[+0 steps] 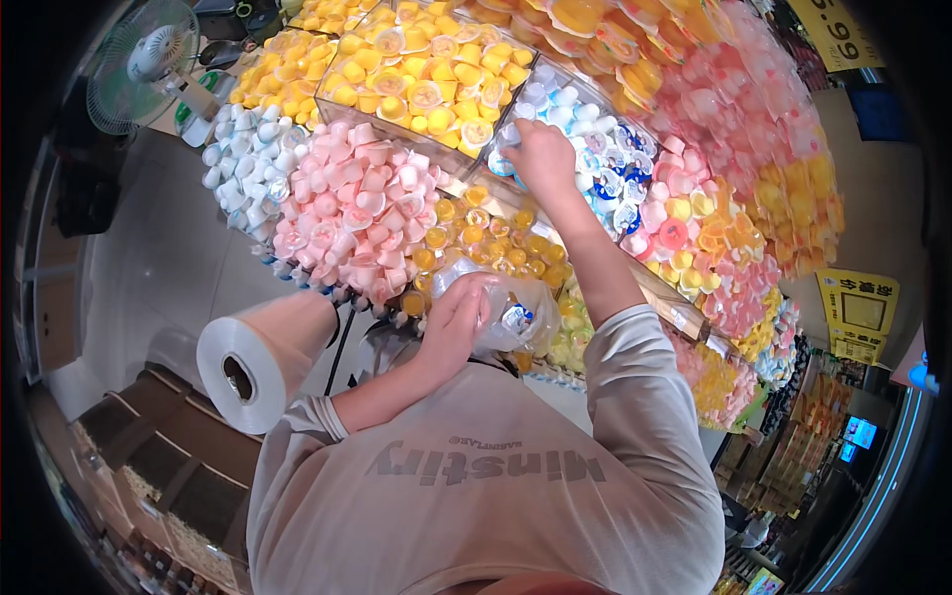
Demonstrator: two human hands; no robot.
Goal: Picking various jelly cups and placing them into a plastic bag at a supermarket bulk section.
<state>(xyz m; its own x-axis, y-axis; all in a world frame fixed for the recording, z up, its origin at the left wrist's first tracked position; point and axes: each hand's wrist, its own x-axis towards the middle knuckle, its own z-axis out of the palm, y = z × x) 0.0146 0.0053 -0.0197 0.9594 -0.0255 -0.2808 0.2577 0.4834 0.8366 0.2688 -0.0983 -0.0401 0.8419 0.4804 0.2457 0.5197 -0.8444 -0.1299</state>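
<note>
My left hand [455, 311] grips the gathered neck of a clear plastic bag [547, 316], held close to my chest. Inside the bag a jelly cup with a blue and white lid [518, 317] shows through; the rest of its contents is hard to make out. Farther out, my right hand [547, 158] reaches into a bin of white and blue jelly cups [584, 119]. Its thumb and forefinger pinch a pale translucent jelly cup [509, 137] at the bin's left side.
Left of that bin stands a clear-walled bin of yellow jelly cups [424, 74]. Pink cups [357, 208] and amber cups [491, 238] lie nearer me. A plastic bag roll [260, 357] is beside my left arm. An electric fan [152, 56] stands far left; yellow price signs [855, 312] hang right.
</note>
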